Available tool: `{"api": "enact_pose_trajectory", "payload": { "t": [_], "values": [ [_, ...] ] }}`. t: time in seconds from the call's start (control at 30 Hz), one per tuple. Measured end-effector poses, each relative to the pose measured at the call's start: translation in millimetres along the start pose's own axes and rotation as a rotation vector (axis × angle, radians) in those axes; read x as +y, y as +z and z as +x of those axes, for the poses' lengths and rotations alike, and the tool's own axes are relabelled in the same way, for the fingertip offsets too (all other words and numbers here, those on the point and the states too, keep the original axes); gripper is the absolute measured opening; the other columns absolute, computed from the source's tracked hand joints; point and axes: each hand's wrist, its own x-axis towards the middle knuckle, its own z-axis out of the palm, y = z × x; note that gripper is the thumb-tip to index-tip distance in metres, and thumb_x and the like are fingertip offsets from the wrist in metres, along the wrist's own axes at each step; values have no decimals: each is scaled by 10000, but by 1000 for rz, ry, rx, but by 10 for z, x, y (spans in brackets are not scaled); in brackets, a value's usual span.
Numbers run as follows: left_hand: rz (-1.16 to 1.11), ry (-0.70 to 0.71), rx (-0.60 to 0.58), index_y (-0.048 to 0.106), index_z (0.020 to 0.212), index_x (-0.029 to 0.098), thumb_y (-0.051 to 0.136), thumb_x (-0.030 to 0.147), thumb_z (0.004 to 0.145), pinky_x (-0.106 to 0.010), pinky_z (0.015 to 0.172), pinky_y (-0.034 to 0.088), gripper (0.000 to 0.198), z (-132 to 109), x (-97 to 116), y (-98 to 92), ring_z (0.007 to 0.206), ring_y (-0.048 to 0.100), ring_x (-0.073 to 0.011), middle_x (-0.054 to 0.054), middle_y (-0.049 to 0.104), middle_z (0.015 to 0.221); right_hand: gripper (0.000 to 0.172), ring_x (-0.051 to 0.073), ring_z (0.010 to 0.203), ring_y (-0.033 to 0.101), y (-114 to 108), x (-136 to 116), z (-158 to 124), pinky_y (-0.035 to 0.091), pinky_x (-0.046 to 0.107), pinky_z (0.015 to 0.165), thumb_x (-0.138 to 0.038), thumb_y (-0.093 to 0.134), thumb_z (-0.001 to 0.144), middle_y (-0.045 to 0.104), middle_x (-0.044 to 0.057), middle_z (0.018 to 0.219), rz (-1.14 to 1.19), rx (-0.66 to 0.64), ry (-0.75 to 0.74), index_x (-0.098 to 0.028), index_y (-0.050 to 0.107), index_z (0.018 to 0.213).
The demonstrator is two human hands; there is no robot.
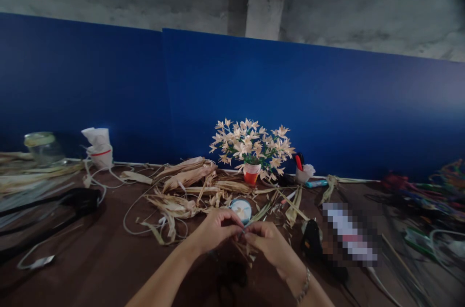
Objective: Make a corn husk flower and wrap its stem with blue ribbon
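Observation:
Low in front of me, my left hand [217, 230] and my right hand [268, 243] meet with their thumbs and fingertips pinched together. Something small is between them, too small and dim to name. Just beyond the fingertips is a round blue-rimmed container [250, 204] with pale contents. Dry husks [191, 176] lie heaped behind and to the left of the hands. Farther back, a bunch of cream flowers [247, 140] with green stems stands in a red and white pot [251, 174]. Loose scraps are scattered below and around the fingers.
At left are a glass jar [45, 149], a white cup [102, 156] with white material, black straps [78, 200] and a pale cable [127, 217]. A black object [311, 240] lies right, beside a blurred-out patch. A blue partition [308, 99] borders the brown table [109, 258].

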Motion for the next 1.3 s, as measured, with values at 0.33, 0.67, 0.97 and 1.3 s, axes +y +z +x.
{"api": "enact_pose_trajectory", "payload": {
  "t": [0.33,0.67,0.97,1.3],
  "values": [
    [185,47,73,625,710,135,562,276,683,-235,640,406,157,32,-35,30,645,529,-138,-9,601,646,93,156,718,510,72,-42,-27,364,236,678,-101,529,644,586,27,693,-519,338,-308,-167,586,611],
    [217,81,38,640,735,154,583,301,674,-226,646,417,169,5,3,-52,677,540,-144,-20,607,703,142,127,603,489,37,-12,2,356,197,564,-154,492,689,562,-3,589,-289,145,-197,-151,605,602],
    [166,80,9,643,787,148,594,289,670,-232,667,423,190,-15,60,-53,715,540,-147,-35,613,771,240,50,437,293,45,15,3,220,184,438,-358,597,651,404,-58,466,160,-10,-2,-120,579,621],
    [244,157,10,634,692,151,585,243,673,-227,675,396,107,-30,79,-35,692,521,-135,-18,596,706,191,84,496,428,22,13,7,319,201,498,-311,567,663,522,-14,548,-10,7,-14,-122,589,646]
  ]
}}
